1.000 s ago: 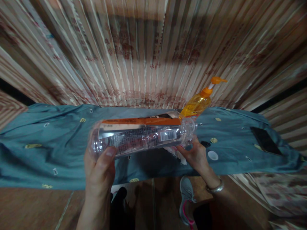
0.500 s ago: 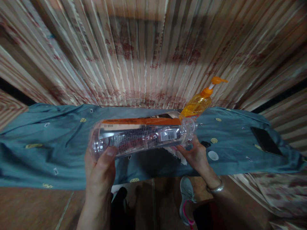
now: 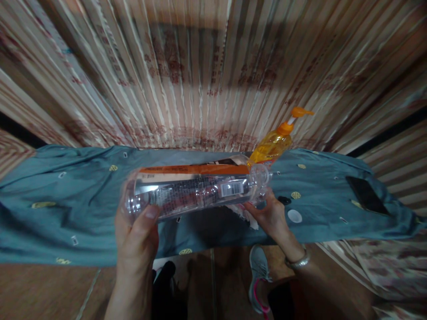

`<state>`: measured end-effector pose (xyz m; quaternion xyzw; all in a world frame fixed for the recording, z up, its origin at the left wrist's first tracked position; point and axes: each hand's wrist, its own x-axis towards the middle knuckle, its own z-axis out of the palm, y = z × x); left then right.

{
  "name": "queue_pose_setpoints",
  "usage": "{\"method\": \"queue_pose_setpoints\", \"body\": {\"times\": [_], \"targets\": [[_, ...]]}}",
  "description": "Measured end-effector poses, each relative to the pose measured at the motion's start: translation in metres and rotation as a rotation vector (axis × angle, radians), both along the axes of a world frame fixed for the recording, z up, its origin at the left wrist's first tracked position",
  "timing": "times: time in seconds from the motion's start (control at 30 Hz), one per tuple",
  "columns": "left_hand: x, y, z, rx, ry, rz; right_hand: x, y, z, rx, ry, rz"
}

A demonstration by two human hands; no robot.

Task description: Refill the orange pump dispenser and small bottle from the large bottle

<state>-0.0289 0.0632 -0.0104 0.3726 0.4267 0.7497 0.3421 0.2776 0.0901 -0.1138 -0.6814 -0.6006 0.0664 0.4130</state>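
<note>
A large clear plastic bottle (image 3: 196,202) with an orange and cream label lies on its side in the air above the cloth-covered table, its neck to the right. My left hand (image 3: 138,235) is wrapped round its base, thumb across the near side. Close under the neck end, my right hand (image 3: 270,215) is closed on the bottle; its fingertips are partly hidden behind the plastic. Beside that hand, a white and pinkish crumpled piece (image 3: 245,215) shows below the bottle. Just behind the neck stands a pump bottle (image 3: 271,144) of yellow liquid with an orange pump.
A teal patterned cloth (image 3: 83,200) covers the narrow table. On it at right are a white round cap (image 3: 295,216), a small black object (image 3: 284,200) and a dark phone (image 3: 367,194). A striped curtain (image 3: 200,89) hangs behind the table.
Almost nothing differs: both hands and the clear bottle appear slightly further left, along with the whole scene. The grip of each hand looks the same.
</note>
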Motion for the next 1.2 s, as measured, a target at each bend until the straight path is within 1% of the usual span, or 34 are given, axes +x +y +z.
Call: {"method": "queue_pose_setpoints", "body": {"times": [0.53,0.7,0.83,1.07,1.2], "targets": [[-0.0005,0.0025,0.0007,0.013,-0.022,0.011,-0.0002,0.0,0.0008,-0.003,0.034,0.016],[-0.0003,0.0019,0.0004,0.016,-0.014,0.021,0.001,0.0001,-0.0012,-0.006,0.014,0.007],[-0.0008,0.0013,-0.0003,0.015,-0.003,0.004,0.0005,0.0003,-0.0034,-0.001,-0.014,-0.002],[0.0003,0.0019,0.001,-0.01,-0.048,0.012,0.0009,0.0,-0.004,-0.008,-0.014,0.006],[0.0019,0.001,0.0016,0.013,-0.026,0.013,0.0012,0.0001,-0.0039,-0.008,-0.005,0.016]]}}
